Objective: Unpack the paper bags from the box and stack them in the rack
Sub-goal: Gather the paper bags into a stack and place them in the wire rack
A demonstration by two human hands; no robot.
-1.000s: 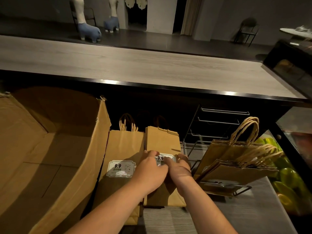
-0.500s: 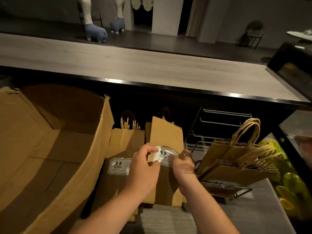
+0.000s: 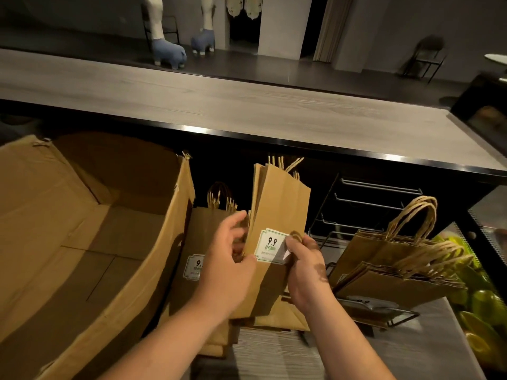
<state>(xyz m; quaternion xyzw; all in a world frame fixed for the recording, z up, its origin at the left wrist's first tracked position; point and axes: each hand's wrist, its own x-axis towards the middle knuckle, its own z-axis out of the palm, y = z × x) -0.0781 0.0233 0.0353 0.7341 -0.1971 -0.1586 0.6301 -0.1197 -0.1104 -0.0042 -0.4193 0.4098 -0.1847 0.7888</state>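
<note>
A bundle of flat brown paper bags (image 3: 279, 204) with a white "9.9" label stands raised in the middle, handles at its top. My left hand (image 3: 229, 259) grips its left edge and my right hand (image 3: 304, 264) grips its right edge by the label. Behind my left hand stands a second bundle of paper bags (image 3: 204, 237), also labelled. The big open cardboard box (image 3: 90, 242) fills the left and shows no bags inside. The black wire rack (image 3: 367, 204) stands at the right, with several handled bags (image 3: 384, 264) lying in its lower tiers.
A long grey wooden counter (image 3: 219, 105) with a black front edge overhangs the work area. A grey shelf surface (image 3: 411, 349) lies under the rack. A glass display case with green items (image 3: 482, 297) borders the right side.
Both hands have lifted the labelled bundle upward, so its top and handles now stand well above the bundle behind it. The grip has stayed on its two edges.
</note>
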